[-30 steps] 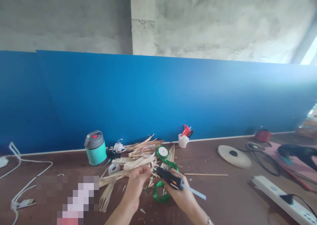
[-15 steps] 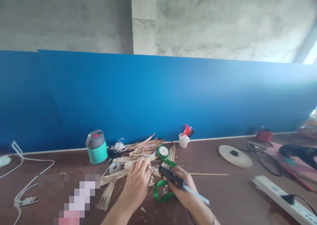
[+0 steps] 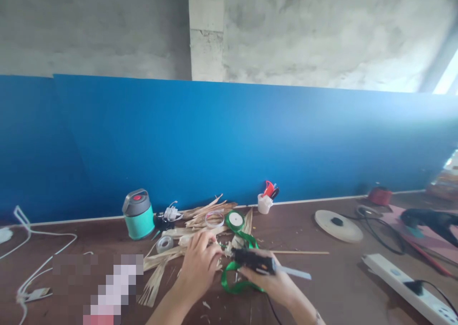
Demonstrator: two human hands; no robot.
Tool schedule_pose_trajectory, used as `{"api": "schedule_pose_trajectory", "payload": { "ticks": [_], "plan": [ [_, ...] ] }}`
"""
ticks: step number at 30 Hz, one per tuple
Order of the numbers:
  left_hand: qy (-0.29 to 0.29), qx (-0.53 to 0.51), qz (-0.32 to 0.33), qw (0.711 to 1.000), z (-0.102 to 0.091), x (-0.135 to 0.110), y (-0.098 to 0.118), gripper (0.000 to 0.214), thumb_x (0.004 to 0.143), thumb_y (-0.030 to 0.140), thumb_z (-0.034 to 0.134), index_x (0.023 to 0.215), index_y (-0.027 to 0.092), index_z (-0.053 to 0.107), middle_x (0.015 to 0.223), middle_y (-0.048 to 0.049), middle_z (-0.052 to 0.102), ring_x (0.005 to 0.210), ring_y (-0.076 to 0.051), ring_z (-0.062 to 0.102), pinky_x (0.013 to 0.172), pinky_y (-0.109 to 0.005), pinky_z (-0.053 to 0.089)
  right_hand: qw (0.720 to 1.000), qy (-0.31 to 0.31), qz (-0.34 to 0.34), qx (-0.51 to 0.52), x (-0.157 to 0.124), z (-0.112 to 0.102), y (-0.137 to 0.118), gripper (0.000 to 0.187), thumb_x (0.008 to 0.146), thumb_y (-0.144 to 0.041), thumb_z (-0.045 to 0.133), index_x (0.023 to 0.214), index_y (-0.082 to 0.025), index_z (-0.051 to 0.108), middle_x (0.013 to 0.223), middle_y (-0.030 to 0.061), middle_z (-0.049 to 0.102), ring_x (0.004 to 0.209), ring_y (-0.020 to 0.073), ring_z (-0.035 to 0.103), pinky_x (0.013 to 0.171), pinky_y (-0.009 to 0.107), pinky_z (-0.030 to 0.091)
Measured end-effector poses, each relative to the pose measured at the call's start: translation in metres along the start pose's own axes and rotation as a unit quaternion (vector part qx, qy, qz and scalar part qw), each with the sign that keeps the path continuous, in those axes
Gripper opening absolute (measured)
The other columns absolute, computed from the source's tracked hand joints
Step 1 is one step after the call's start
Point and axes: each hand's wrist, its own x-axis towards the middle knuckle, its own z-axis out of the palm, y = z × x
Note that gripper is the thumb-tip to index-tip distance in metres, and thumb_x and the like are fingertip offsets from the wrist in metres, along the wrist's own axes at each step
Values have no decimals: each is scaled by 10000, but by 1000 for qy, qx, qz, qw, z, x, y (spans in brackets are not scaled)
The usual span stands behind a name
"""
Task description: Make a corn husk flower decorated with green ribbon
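Observation:
My right hand (image 3: 266, 275) is closed around a black hot glue gun (image 3: 255, 260), with a pale glue stick (image 3: 295, 272) poking out of its back end. The gun's nozzle points left and is close to a small, frayed, whitish husk piece (image 3: 228, 250). Closed in a pinch, my left hand (image 3: 200, 260) holds that husk piece at the fingertips, though the fingers partly hide it. Green ribbon (image 3: 229, 283) loops below the gun, and its spool (image 3: 235, 220) lies just beyond. Dry husks (image 3: 168, 258) are spread behind and left of my left hand.
A thin wooden stick (image 3: 302, 253) lies right of the gun. Around stand a teal flask (image 3: 139, 220), a tape roll (image 3: 165, 244), a white cup (image 3: 265, 204) with red-handled tools, a round pale lid (image 3: 338, 225) and a power strip (image 3: 404, 282).
My right hand has turned the glue gun from slanting to nearly level, and its nozzle now sits by the husk piece. My left hand has barely moved.

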Motion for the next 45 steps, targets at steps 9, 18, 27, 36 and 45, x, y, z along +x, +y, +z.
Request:
{"api": "schedule_pose_trajectory", "payload": {
  "ticks": [9, 18, 27, 36, 45],
  "plan": [
    [122, -379, -303, 866, -2, 7, -11, 271, 684, 467, 686, 726, 203, 639, 842, -15, 603, 835, -222, 533, 721, -290, 379, 853, -81, 116, -502, 29, -94, 4, 353, 725, -95, 473, 1008, -207, 652, 977, 119, 708, 958, 290, 634, 734, 320, 407],
    [116, -405, -353, 836, 3, 13, 1, 320, 590, 480, 746, 677, 188, 648, 676, 8, 607, 682, -183, 514, 634, -260, 345, 861, -13, 115, -496, 49, -58, 12, 313, 817, -161, 456, 1038, -203, 672, 1168, 161, 592, 1130, 318, 485, 875, 446, 335],
    [142, -412, -375, 818, 1, 11, 8, 289, 578, 434, 760, 676, 172, 687, 681, -11, 649, 735, -209, 550, 645, -273, 361, 951, 6, 75, -301, 76, 20, 8, 164, 756, -153, 530, 645, -147, 651, 834, 140, 659, 903, 288, 577, 761, 355, 381],
    [128, -667, -423, 599, -12, 13, 14, 171, 607, 240, 816, 710, 159, 705, 721, -13, 662, 694, -144, 579, 628, -239, 417, 989, -133, 34, 57, 64, 25, -42, 225, 807, -399, 514, 815, -180, 562, 631, -1, 611, 590, 152, 581, 593, 251, 445],
    [13, -770, -268, 579, -14, 10, 26, 210, 789, 221, 658, 980, 147, 705, 1041, -91, 670, 981, -207, 564, 846, -290, 432, 941, -166, -23, 296, 24, 28, -100, 150, 788, -311, 655, 771, -183, 578, 955, 48, 635, 748, 133, 555, 649, 218, 440]
  ]
}}
